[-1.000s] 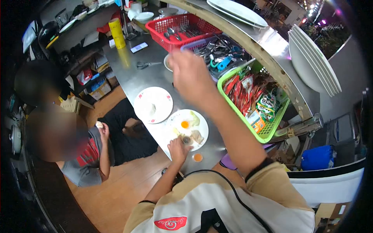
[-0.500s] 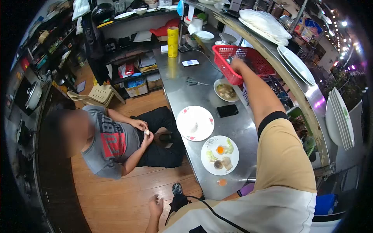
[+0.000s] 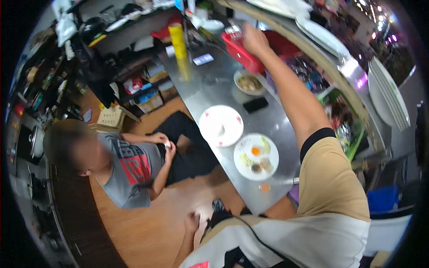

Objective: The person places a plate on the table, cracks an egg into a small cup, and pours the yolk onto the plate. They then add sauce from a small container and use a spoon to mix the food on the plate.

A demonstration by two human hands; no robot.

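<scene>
My right hand (image 3: pixel 256 39) is raised at the near-left rim of a red plastic basket (image 3: pixel 246 59). Its fingers are closed around shiny, silvery cutlery (image 3: pixel 233 31), blurred by motion so the exact pieces cannot be made out. Low over the wooden floor hangs my left hand (image 3: pixel 192 222), fingers curled in, with nothing visible in it. Just below the basket stands a bowl of soup (image 3: pixel 249 83). On the steel counter are a white plate with red flower marks (image 3: pixel 214 117) and a plate of food (image 3: pixel 243 167) with lettuce and an orange sauce cup.
A seated person (image 3: pixel 134 165) at the counter's left holds a small pale thing. A black phone (image 3: pixel 255 105), a lit phone (image 3: pixel 203 59) and a yellow roll (image 3: pixel 177 41) are on the counter. Stacked plates (image 3: pixel 389 96) and a wooden-edged shelf (image 3: pixel 330 67) border the right.
My right hand has risen from inside the basket to its rim, bringing the silvery cutlery up with it. The view has shifted. My left hand's fingers look more curled.
</scene>
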